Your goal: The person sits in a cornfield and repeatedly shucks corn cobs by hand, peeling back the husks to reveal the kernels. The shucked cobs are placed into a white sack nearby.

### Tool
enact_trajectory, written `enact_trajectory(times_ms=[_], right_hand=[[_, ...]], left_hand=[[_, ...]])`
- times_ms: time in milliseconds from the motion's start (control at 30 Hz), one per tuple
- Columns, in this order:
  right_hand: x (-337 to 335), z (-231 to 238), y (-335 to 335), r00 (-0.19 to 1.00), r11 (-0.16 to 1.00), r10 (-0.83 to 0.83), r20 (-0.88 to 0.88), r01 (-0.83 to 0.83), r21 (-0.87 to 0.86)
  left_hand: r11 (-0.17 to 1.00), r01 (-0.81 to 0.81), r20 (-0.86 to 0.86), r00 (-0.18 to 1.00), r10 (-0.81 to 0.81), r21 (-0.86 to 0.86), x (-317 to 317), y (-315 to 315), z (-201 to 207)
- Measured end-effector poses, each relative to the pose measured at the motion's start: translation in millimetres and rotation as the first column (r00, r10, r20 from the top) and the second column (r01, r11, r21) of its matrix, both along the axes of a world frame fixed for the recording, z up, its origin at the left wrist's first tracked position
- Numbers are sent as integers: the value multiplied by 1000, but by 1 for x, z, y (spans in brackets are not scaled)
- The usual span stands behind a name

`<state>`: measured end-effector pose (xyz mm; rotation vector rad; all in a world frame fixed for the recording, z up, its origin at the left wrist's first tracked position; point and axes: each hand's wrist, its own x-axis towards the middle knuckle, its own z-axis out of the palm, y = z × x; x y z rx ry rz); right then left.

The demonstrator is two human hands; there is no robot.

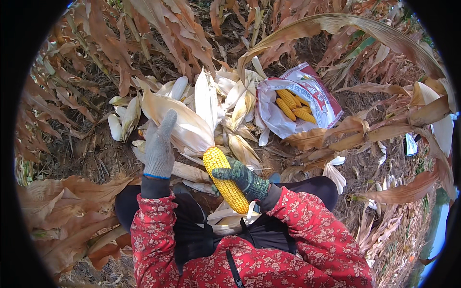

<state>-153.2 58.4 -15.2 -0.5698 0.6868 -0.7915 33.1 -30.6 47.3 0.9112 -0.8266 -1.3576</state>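
Observation:
My right hand (241, 178), in a dark green knitted glove, is wrapped round a bare yellow ear of corn (225, 180). The ear slants across my lap, its lower end toward me. Pale husk leaves (185, 122) still hang from its upper end and fan out away from me and to the left. My left hand (159, 151), in a grey glove with a blue cuff edge, is at the left side of this husk. Its thumb lies straight along the husk; the other fingers are mostly hidden, apparently behind the leaf.
Husks and unhusked ears (240, 103) are heaped in front of me. Right of them, a white and red sack (283, 122) lies with its mouth toward me, holding several yellow ears (294, 106). Dry corn stalks surround me, and one long leaf (345, 21) arches over the sack.

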Motion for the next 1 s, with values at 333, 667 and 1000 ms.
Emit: enact_trajectory(times_ms=[333,667,1000], right_hand=[[0,-15,25,998,978,48,-27,-41,205],[-5,-30,46,998,914,-23,52,1,405],[-5,-46,49,997,913,16,-75,16,408]], left_hand=[[968,72,105,989,-100,241,3,-16,-57],[926,193,37,976,-216,324,-1,-16,-83],[916,-356,247,919,307,187,6,-41,-74]])
